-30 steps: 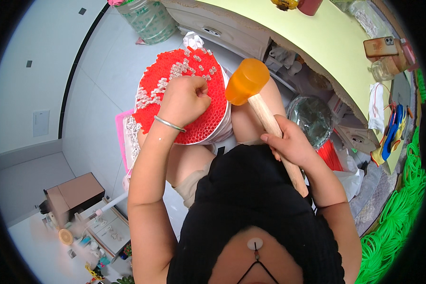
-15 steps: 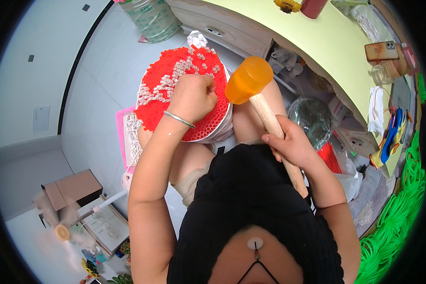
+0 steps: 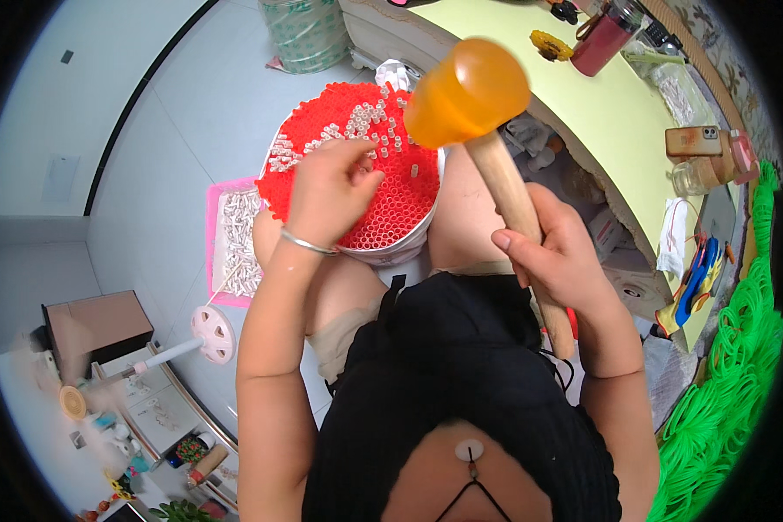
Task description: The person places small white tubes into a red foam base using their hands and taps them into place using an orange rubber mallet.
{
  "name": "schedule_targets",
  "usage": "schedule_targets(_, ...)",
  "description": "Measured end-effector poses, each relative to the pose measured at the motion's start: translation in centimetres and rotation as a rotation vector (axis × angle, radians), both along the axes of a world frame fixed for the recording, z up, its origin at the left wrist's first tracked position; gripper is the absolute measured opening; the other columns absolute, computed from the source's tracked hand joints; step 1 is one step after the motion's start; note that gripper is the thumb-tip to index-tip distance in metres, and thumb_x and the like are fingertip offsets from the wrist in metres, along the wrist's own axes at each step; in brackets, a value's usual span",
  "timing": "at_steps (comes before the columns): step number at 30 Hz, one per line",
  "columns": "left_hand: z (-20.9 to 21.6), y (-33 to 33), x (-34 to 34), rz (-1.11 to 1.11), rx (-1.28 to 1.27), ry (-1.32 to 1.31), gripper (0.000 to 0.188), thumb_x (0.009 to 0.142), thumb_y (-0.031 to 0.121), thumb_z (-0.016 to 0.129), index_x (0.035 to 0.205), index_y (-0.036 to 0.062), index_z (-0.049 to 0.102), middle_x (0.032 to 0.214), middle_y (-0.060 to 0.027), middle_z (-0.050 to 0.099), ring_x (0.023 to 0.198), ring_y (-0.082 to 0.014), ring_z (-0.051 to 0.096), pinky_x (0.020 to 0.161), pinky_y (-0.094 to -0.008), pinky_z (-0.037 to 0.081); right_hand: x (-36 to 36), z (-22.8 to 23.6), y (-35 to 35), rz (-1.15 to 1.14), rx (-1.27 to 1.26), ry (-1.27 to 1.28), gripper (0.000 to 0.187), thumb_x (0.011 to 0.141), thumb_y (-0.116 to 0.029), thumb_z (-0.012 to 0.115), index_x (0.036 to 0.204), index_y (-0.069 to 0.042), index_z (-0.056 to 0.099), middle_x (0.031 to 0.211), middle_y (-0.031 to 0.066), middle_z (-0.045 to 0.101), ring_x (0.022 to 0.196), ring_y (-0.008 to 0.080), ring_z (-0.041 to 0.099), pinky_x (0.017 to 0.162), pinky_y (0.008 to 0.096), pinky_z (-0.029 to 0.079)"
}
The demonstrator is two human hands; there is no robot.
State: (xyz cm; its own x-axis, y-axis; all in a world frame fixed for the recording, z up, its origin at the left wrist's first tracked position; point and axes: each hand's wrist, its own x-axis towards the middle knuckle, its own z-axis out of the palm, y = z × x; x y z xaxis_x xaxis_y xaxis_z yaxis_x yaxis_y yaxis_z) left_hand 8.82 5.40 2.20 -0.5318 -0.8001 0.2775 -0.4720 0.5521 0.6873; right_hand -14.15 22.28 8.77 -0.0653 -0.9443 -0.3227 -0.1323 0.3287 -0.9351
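A round white-walled container (image 3: 390,255) between my knees is packed with upright red tubes (image 3: 309,113). Short whitish plugs (image 3: 365,117) stick up from many of them; the near tubes show open ends. Over the left part of the tubes hovers my left hand (image 3: 329,187), its fingers curled with thumb and index close together; whatever sits between them is too small to make out. My right hand (image 3: 555,248) is wrapped round the wooden handle of a mallet (image 3: 470,91). Its orange head is raised above the container's right edge.
A pink tray (image 3: 213,235) of small white pieces lies left of my leg. To the right runs a pale yellow table (image 3: 574,104) with a phone (image 3: 692,140), a glass jar (image 3: 692,177) and a dark red bottle (image 3: 605,39). Green tubing (image 3: 722,383) is heaped at far right.
The mallet has risen up and away from the container, looking larger. My left hand has shifted slightly left and its fingers have loosened from a tighter fist. The whole view has tilted a little.
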Motion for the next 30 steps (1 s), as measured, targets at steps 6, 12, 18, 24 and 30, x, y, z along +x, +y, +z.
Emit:
schedule_targets(6,-2.9,-2.4,9.5,0.436,0.224,0.362,0.011,0.09,0.008,0.07,0.096,-0.0014,0.073,0.078,-0.0028,0.069,0.059,-0.0067,0.056,0.053,-0.0211,0.045,0.4,-3.7,-1.5,0.157,0.149,0.312,0.028,0.093,-0.021,0.065,0.103,0.001,0.052,0.069,0.0069,0.058,0.052,0.0133,0.059,0.047,0.0282,0.046)
schedule_targets(12,-14.1,-5.0,27.7,0.92,0.28,0.141,0.015,0.087,0.015,0.068,0.085,0.0012,0.074,0.073,-0.007,0.07,0.061,-0.0133,0.063,0.056,-0.0278,0.05,2.5,-1.2,-0.4,-0.019,-0.095,0.243,0.03,0.092,-0.019,0.068,0.109,0.001,0.053,0.069,0.003,0.056,0.05,0.0096,0.056,0.047,0.0262,0.045)
schedule_targets(18,-24.8,-3.9,37.6,1.004,0.279,-0.583,0.024,0.08,0.025,0.062,0.083,0.0055,0.076,0.088,-0.0187,0.072,0.081,-0.0372,0.07,0.077,-0.045,0.055,2.8,-4.5,-1.2,-0.11,0.079,0.205,0.019,0.092,-0.012,0.065,0.102,-0.003,0.052,0.066,-0.0007,0.052,0.044,0.0085,0.048,0.042,0.0243,0.04)
schedule_targets(24,-28.4,-3.8,32.6,0.932,0.325,-0.558,0.016,0.071,0.019,0.071,0.083,0.0115,0.078,0.085,-0.0155,0.073,0.08,-0.0321,0.071,0.078,-0.0406,0.056,2.8,-4.0,0.2,-0.17,0.086,0.01,0.019,0.091,-0.009,0.064,0.105,-0.002,0.053,0.068,0.0005,0.051,0.043,0.0071,0.045,0.038,0.0216,0.038)
schedule_targets(30,-30.9,-6.9,31.5,0.9,0.32,-0.698,0.02,0.077,0.022,0.071,0.087,0.0056,0.077,0.093,-0.0196,0.073,0.087,-0.0376,0.07,0.082,-0.0468,0.055,2.5,-4.9,2.2,-0.268,0.091,-0.094,0.027,0.089,-0.01,0.067,0.111,-0.002,0.055,0.071,0.0007,0.054,0.053,0.0079,0.051,0.04,0.0222,0.041)
